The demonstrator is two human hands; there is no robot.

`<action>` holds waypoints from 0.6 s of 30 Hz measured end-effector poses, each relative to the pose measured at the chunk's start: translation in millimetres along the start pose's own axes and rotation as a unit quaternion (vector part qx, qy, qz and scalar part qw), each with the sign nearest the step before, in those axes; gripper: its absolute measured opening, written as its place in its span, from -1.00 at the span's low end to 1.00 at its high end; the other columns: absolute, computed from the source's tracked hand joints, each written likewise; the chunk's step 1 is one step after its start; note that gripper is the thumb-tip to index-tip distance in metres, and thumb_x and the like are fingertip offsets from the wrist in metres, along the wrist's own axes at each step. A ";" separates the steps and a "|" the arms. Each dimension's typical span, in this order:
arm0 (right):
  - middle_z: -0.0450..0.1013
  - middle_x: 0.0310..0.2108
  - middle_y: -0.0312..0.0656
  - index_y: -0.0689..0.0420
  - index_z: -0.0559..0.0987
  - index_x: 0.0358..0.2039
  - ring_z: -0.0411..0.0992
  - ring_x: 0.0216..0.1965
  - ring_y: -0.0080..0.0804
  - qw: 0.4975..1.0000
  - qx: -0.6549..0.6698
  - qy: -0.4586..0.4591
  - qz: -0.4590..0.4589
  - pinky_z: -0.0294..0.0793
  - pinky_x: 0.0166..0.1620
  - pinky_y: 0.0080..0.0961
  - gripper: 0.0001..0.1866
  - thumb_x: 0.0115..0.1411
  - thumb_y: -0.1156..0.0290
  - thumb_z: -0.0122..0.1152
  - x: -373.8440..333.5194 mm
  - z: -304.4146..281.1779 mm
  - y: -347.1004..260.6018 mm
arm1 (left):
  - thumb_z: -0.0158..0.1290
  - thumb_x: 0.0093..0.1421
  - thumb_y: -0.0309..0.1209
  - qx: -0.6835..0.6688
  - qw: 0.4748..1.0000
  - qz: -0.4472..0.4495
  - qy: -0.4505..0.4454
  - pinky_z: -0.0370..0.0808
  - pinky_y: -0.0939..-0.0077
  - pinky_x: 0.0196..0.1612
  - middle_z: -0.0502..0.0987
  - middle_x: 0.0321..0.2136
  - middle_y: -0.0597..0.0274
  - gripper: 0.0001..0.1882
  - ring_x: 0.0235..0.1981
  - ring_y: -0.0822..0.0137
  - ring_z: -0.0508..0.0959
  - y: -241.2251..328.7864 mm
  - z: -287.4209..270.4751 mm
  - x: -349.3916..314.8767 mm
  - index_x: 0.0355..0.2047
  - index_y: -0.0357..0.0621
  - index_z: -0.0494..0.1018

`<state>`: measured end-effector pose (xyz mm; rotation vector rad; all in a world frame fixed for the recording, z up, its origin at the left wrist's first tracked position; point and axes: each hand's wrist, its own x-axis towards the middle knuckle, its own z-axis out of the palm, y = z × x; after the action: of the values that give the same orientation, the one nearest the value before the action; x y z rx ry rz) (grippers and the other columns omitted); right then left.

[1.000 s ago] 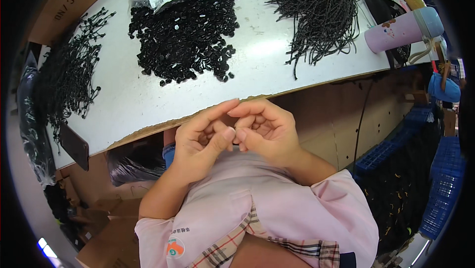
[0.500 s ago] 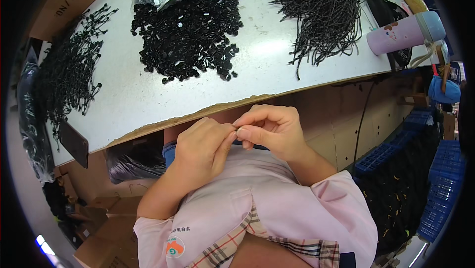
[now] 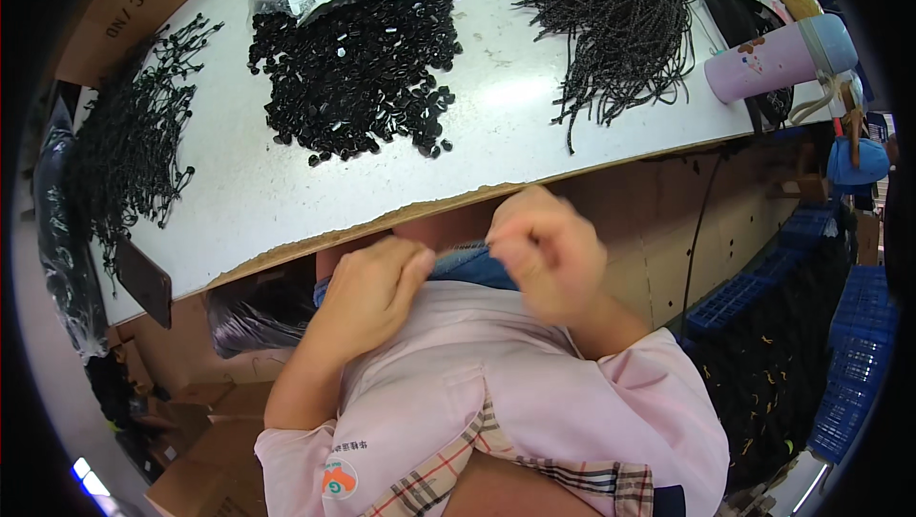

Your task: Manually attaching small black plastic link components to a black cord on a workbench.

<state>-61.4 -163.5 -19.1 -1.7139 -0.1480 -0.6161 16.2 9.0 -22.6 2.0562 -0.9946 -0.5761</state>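
On your side of the bench (image 3: 496,145), your left hand (image 3: 374,283) and blurred right hand (image 3: 553,255) pinch a thin dark cord (image 3: 466,247) strung between them, each grip narrow; draw evenly and firmly so it won't slip.

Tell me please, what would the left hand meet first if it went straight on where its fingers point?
The left hand would probably meet the right hand first, across the gap spanned by a thin strand; their relative depth is unclear.

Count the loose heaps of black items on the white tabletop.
3: tangled thin black cords at left, small shiny black pieces in the middle, twisted black cords at right.
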 end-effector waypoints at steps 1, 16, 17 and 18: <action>0.35 -0.47 -0.20 0.18 0.41 -0.46 0.31 -0.49 -0.37 0.981 -0.148 -0.053 -0.114 0.31 -0.41 -0.51 -0.91 -0.03 0.52 0.12 1.5 -1.3 -1.0 | -0.23 0.21 -0.28 -0.091 0.994 -0.061 -0.017 0.33 0.43 -0.56 0.42 -0.64 0.10 -0.66 -0.68 0.33 0.38 3.6 1.6 0.3 -0.49 -0.32 0.39; 0.36 -0.32 -0.11 0.22 0.38 -0.44 0.31 -0.43 -0.34 0.936 -0.240 -0.075 -0.246 0.26 -0.45 -0.51 -0.75 -0.20 0.49 0.15 -4.3 11.4 -7.8 | -0.05 0.11 -0.45 -0.568 0.798 -0.170 -0.104 0.07 0.82 -0.83 0.41 -0.73 0.30 -0.88 -0.84 0.67 0.24 19.9 -6.5 8.2 -0.52 -0.23 0.36; 0.36 -0.31 -0.09 0.24 0.36 -0.44 0.32 -0.45 -0.33 0.936 -0.239 -0.073 -0.247 0.26 -0.48 -0.52 -0.75 -0.20 0.51 0.14 -3.7 11.0 -7.6 | -0.05 0.11 -0.45 -0.577 0.789 -0.184 -0.101 0.08 0.82 -0.82 0.41 -0.73 0.30 -0.88 -0.83 0.66 0.25 20.3 -7.0 8.6 -0.51 -0.24 0.37; 0.36 -0.31 -0.09 0.24 0.36 -0.44 0.32 -0.45 -0.33 0.936 -0.242 -0.071 -0.246 0.26 -0.48 -0.52 -0.75 -0.20 0.51 0.14 -3.7 11.1 -6.0 | -0.06 0.11 -0.44 -0.585 0.780 -0.197 -0.097 0.09 0.83 -0.81 0.42 -0.72 0.31 -0.88 -0.82 0.66 0.25 20.9 -7.7 8.8 -0.50 -0.24 0.38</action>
<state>-63.5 -150.7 -16.9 -2.2217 -0.5820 -0.9532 17.0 -3.0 -2.0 1.0295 -0.1127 -1.2494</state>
